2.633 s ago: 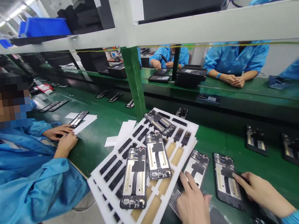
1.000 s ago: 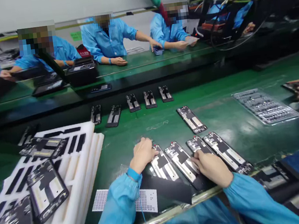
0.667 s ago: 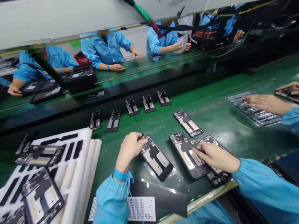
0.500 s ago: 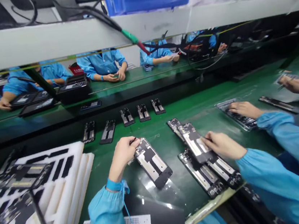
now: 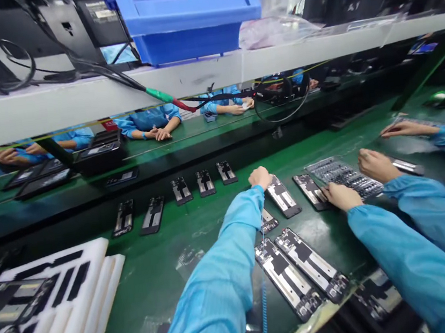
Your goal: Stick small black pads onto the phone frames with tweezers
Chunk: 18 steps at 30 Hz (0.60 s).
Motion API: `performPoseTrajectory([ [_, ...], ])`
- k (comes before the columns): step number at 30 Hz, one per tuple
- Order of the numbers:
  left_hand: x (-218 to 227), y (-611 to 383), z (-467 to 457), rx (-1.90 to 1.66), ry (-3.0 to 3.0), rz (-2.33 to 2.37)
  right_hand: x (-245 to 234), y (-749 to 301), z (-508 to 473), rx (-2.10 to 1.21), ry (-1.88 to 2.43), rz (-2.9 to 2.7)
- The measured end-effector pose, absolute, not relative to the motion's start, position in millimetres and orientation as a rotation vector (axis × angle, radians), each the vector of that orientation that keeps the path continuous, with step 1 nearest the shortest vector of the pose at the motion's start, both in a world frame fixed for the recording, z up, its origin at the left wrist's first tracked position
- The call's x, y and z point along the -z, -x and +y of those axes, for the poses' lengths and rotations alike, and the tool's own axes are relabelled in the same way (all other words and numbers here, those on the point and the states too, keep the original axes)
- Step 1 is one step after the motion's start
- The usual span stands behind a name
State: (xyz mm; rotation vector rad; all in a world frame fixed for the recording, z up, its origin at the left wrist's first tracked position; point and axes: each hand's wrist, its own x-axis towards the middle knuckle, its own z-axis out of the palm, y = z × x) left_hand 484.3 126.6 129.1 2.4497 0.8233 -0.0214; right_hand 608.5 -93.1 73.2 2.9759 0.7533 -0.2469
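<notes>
My left arm is stretched far out over the green belt. My left hand [image 5: 260, 177] is closed on the far end of a phone frame [image 5: 283, 198] that lies on the belt. To its right, my right hand [image 5: 338, 196] is closed at the near end of another phone frame [image 5: 310, 190], next to a clear parts tray [image 5: 343, 175]. Two more phone frames [image 5: 285, 277] [image 5: 311, 264] lie side by side close to the front edge, below my left sleeve. A further frame [image 5: 268, 220] peeks out from under that sleeve.
A co-worker's hands [image 5: 374, 165] work on the clear tray at my right. White foam trays [image 5: 48, 301] with frames sit at the left. Several frames [image 5: 180, 189] ride the far belt. Other people sit across. A blue bin [image 5: 192, 19] stands on the shelf overhead.
Both my arms have reached forward and right. Each hand has carried its phone frame farther out on the belt, toward the clear tray. The view has tilted up and right.
</notes>
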Motion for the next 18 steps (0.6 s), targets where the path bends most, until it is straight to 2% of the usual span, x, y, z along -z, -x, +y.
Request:
performPoseTrajectory([
  [4,-121,-490,114,0.046,-2.523,0.798,-67,-570,-125,0.193,-3.023,0.774],
  [9,-131,-455,103,0.016,-2.666,0.715,-47,-487,-161,0.405,-3.02,1.128],
  [15,-146,-296,84,0.346,-2.731,0.652,-11,-444,-182,0.541,-3.055,1.342],
  [18,-153,-210,64,0.416,-2.677,0.678,-16,-448,-172,0.511,-3.067,1.316],
])
